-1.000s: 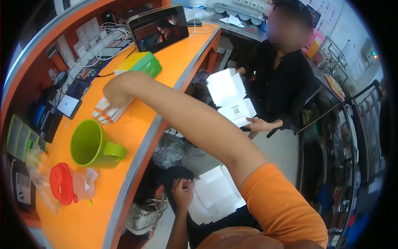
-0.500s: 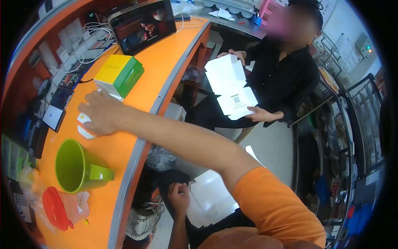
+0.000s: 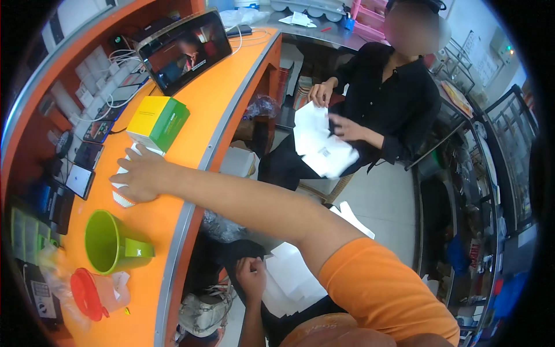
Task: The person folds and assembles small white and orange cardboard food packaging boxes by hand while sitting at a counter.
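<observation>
Left of centre in the frame, my right hand lies with fingers spread over a flat white pack with an orange zigzag edge. At lower centre, my left hand is curled beside plain white flattened cartons; I cannot tell if it grips anything. Small print marks the yellow-and-green box; a blurred square code shows on a co-worker's white card.

The right grip hides most of the patterned paper; the far white cardboard looks blurred.
</observation>
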A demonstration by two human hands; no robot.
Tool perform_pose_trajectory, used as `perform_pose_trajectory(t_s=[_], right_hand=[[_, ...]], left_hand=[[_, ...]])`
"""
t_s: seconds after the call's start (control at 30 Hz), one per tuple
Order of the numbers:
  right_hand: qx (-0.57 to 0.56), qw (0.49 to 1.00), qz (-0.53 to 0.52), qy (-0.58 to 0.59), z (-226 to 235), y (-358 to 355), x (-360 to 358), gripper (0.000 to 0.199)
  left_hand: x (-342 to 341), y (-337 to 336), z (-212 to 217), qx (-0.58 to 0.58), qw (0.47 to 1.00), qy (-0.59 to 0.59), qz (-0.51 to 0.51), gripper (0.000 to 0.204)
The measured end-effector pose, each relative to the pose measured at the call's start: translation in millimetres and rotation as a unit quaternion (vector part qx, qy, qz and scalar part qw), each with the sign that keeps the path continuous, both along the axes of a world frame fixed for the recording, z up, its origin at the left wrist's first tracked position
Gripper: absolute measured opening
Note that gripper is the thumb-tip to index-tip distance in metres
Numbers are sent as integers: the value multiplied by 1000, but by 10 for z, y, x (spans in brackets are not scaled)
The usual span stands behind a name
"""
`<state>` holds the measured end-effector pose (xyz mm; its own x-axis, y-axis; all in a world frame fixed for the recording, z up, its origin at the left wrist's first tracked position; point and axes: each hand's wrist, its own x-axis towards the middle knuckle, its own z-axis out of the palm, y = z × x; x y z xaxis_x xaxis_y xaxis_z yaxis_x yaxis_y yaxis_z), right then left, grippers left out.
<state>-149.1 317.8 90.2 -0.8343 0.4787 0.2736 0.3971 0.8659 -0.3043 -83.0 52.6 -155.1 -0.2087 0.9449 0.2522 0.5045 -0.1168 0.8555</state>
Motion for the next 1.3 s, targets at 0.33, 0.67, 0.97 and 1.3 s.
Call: perform_pose_trajectory(t_s=[0.33, 0.67, 0.97, 1.3], right_hand=[[57, 998, 7, 21, -52, -11, 3, 49], [64, 998, 6, -11, -112, 41, -110, 52], [101, 989, 11, 112, -60, -192, -10, 48], [183, 969, -24, 162, 67, -204, 158, 35]], left_hand=[[29, 29, 4, 6, 999, 42, -15, 23], [61, 2, 128, -23, 998, 60, -24, 24], [73, -17, 42, -13, 1000, 23, 6, 22], [82, -14, 38, -3, 999, 46, 5, 22]])
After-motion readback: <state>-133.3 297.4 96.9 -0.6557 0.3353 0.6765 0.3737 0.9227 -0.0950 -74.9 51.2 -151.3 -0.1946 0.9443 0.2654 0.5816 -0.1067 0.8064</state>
